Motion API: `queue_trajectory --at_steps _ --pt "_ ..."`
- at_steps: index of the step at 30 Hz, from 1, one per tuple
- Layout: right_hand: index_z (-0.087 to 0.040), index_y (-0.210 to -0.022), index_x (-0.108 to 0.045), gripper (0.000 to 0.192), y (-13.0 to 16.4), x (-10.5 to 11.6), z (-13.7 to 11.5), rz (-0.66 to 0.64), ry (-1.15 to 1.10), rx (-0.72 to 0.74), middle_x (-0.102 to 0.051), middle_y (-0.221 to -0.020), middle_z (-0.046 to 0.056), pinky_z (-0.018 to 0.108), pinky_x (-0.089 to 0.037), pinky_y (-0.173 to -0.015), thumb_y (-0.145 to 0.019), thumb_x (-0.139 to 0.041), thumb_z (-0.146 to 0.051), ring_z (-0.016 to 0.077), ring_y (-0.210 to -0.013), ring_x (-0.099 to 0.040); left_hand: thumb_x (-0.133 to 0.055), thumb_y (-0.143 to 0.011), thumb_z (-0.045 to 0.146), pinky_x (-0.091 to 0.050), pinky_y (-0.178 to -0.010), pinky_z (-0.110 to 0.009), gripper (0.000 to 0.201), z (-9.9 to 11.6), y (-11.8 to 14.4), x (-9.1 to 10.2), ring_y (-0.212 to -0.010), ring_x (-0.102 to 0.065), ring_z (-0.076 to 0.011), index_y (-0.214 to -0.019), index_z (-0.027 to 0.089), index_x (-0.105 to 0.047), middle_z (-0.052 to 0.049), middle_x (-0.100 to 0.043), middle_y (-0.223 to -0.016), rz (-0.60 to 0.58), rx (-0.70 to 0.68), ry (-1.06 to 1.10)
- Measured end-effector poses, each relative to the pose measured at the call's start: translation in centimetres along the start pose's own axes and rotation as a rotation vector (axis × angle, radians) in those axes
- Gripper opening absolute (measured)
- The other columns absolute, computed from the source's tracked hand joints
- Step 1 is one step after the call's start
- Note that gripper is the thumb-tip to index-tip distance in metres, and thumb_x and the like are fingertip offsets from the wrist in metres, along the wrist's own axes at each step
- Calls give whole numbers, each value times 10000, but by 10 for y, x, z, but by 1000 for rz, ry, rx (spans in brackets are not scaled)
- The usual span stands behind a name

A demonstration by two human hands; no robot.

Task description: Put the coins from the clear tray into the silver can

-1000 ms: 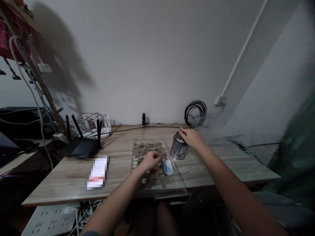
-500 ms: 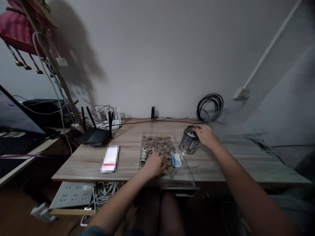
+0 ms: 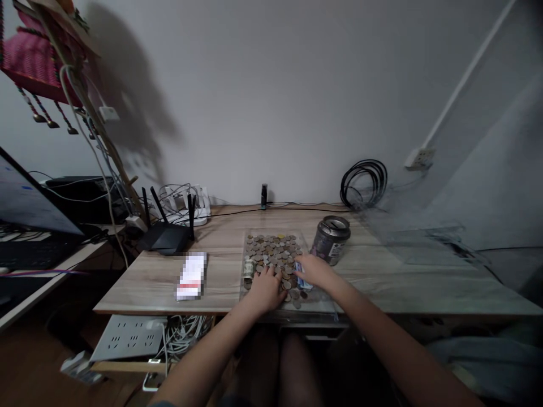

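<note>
We have both hands low over the coins (image 3: 275, 247), which lie spread in a single broad patch across the clear tray (image 3: 323, 310) at the front edge of the desk (image 3: 369, 294). Our left hand (image 3: 267, 291) rests palm down on the near part of the patch, its fingers spread and a little bent; we cannot tell whether a coin is under or between them. Just beside it, on its left, the small roll (image 3: 249, 268) stands out among the coins.

Our right hand (image 3: 314, 271) reaches in over the right side of the patch. Its fingers are partly bent over the blue note (image 3: 304, 283), and we cannot tell whether they grip it or only lie across it. Behind this hand the tin (image 3: 333, 237) stands upright on the desk, near the tray's right side, with a dark slot in its top; the hand hides part of its foot.

To our left, well apart from the coins, we see the phone (image 3: 190, 276) lying flat, with the black router (image 3: 167, 237) behind it. By the wall are the little bottle (image 3: 264, 196) and the black cable coil (image 3: 382, 183).
</note>
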State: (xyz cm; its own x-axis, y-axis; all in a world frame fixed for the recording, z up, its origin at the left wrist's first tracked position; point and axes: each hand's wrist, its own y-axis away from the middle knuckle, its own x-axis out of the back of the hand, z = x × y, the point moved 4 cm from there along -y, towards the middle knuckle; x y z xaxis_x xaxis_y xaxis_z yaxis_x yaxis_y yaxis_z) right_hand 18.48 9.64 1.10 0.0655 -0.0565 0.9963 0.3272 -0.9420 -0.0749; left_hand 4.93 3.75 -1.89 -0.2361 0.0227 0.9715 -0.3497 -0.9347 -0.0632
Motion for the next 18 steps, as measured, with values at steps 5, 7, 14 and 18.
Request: queue_trajectory --at_steps 5,7,14,18 --pt "-100 -882 -622 212 5 -9 -6 -52 11 -86 -642 -857 189 318 -439 -673 -695 -569 -186 273 -818 -610 -502 -752 370 -355 -895 -455 395 0 0 4 -1112 -419 -304 -1089 169 -552 -153 -492 -1183 98 16 70" --pt "-115 -900 -623 240 5 -5 -3 21 -93 -104 -649 -843 169 318 -440 -695 -686 -518 -89 256 -820 -612 -503 -758 331 -359 -904 -416 322 -3 -2 8 -1078 -451 -276 -1013 157 -594 -142 -551 -1089 208 31 196" --pt "-146 -860 -560 305 0 -10 -11 216 -1206 -34 -635 -659 38 268 -471 -556 -613 -623 -315 164 -589 -597 -485 -754 434 -455 -577 -253 391 -21 -23 4 -622 -557 -141 -887 108 -656 -54 -638 -734 232 72 1145" --pt "-156 -759 -545 347 -5 -16 -29 174 -1397 -39 -611 -595 15 255 -449 -518 -521 -682 -370 142 -528 -568 -611 -625 514 -440 -502 -218 454 -29 -24 1 -538 -507 -97 -805 99 -656 -17 -585 -640 210 147 1448"
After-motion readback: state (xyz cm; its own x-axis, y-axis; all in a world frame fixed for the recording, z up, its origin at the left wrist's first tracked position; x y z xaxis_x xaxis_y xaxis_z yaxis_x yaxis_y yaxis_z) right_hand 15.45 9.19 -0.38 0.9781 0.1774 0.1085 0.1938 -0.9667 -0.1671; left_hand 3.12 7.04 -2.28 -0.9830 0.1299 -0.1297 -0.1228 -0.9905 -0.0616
